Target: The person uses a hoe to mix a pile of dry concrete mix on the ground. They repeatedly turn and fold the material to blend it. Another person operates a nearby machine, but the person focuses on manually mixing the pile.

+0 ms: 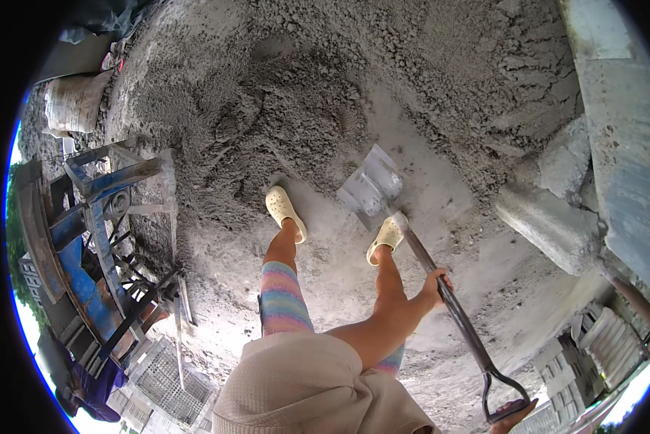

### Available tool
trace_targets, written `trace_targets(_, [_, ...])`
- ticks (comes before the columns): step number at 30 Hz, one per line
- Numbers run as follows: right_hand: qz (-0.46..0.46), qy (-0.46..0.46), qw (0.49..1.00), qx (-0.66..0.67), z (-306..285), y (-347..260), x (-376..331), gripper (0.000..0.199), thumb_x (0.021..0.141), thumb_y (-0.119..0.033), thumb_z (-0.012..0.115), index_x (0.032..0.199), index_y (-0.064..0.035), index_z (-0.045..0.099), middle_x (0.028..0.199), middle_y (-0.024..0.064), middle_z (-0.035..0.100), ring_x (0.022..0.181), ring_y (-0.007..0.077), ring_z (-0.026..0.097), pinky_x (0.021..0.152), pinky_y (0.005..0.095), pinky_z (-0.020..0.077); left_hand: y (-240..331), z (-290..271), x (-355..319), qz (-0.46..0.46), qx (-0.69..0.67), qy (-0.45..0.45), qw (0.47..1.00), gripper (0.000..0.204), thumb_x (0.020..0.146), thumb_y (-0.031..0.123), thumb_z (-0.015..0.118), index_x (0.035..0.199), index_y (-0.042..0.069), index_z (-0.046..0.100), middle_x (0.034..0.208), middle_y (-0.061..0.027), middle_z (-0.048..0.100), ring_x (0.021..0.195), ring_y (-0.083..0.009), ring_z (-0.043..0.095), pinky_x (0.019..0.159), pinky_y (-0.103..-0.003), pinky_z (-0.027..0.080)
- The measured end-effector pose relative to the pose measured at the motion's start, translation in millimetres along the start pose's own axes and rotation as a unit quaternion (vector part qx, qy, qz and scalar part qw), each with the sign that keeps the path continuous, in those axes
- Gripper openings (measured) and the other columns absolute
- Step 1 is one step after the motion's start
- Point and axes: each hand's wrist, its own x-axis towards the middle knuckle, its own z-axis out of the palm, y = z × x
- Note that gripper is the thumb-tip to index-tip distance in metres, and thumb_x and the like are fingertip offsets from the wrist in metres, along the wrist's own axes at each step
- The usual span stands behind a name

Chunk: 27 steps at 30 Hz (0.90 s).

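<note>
The right hand [512, 418] is wrapped around the D-grip of one shovel [441, 286] at the lower edge. Higher up, the left hand [435, 282] clasps its shaft. The blade lies between two pale clogs [285, 211], beside the grey cement mix heap [303, 87].

Both grips [435, 282] [515, 416] closed, arms extended.

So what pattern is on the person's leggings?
Pastel rainbow stripes on the leggings, pink, yellow, blue and purple bands, seen best in the head view.
</note>
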Motion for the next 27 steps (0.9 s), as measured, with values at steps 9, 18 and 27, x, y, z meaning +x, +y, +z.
trace_targets(9, [0.019,-0.202,0.979,-0.011,288,71,-20,0.053,0.079,-0.068,0.039,0.057,-0.0193,0.037,0.040,-0.0029,0.034,0.030,0.0113,0.034,0.028,0.0251,0.0305,278,17,30,0.140,-0.051,-0.007,0.989,0.018,0.072,0.016,0.058,0.059,0.012,0.046,0.053,-0.0017,0.047,0.047,-0.0178,0.048,0.052,-0.034,0.045])
trace_targets(18, [0.112,-0.241,0.963,0.039,250,170,-25,0.055,0.079,-0.067,0.035,0.053,-0.0183,0.034,0.040,-0.0012,0.032,0.033,0.0151,0.031,0.034,0.0276,0.0282,299,-46,7,0.202,0.017,0.027,0.979,0.012,0.071,0.014,0.057,0.064,0.012,0.047,0.058,-0.0014,0.048,0.049,-0.0176,0.049,0.049,-0.034,0.044])
trace_targets(27, [0.116,-0.212,0.968,0.059,101,153,-117,0.056,0.078,-0.068,0.033,0.054,-0.0178,0.034,0.038,-0.0003,0.030,0.030,0.0157,0.029,0.030,0.0298,0.0274,231,-51,-166,0.180,0.073,0.018,0.981,0.017,0.068,0.014,0.058,0.058,0.011,0.046,0.055,-0.0041,0.046,0.049,-0.0197,0.048,0.048,-0.034,0.044])
